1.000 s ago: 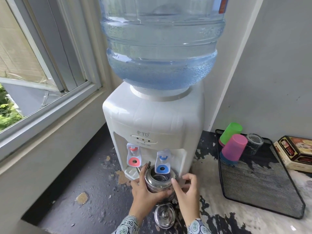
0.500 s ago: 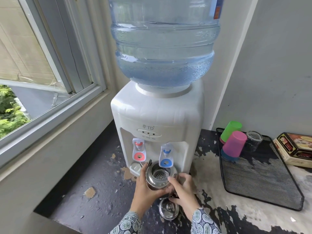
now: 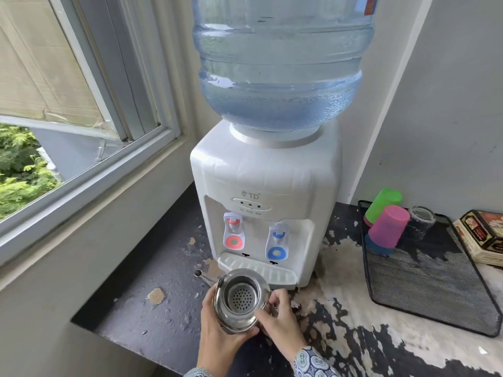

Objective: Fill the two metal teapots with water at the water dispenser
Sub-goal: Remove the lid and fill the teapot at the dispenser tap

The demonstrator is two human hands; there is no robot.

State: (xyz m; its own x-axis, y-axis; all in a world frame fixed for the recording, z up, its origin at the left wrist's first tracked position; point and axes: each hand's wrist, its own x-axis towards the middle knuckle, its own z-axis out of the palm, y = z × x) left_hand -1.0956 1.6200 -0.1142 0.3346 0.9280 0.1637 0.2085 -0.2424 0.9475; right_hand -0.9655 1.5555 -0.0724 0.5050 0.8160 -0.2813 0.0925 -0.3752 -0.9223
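1. Two hands carry one metal teapot [image 3: 239, 300] just in front of the water dispenser [image 3: 268, 202], above the near edge of the desk [image 3: 152, 317] and short of the drip tray [image 3: 258, 270].
2. Left hand [image 3: 220, 336] cups the pot from below and from its left side, grip wrapped round the belly; right hand [image 3: 283, 322] has its grip pinched at the rim on the pot's right, where the handle seems to be, though the fingers hide it.
3. Lid is off: the mouth faces up and a perforated strainer basket [image 3: 241, 297] sits inside. Whether there is water under it I cannot tell.
4. Spout [image 3: 202, 277] points away to the left, towards the windowed wall.
5. Only this one teapot shows, so the second cannot be placed from this view.
6. Handling, as a judgement: polished steel, stiff and not fragile, but smooth, and slippery if wet. Empty it should be light; full it will be much heavier and inclined to tip toward the spout. A hand beneath plus one on the handle looks like the safest hold.
7. Next move would need the open mouth directly below a tap, the blue tap [image 3: 277, 242] or the red tap [image 3: 234, 232], with the pot level so water falls through the strainer rather than onto the shoulder.
8. Risk: the red tap likely gives hot water, and thin steel would pass the heat quickly to a palm on the belly.
9. Well apart on the right side of the desk stands a black mesh tray [image 3: 424, 289] with cups.
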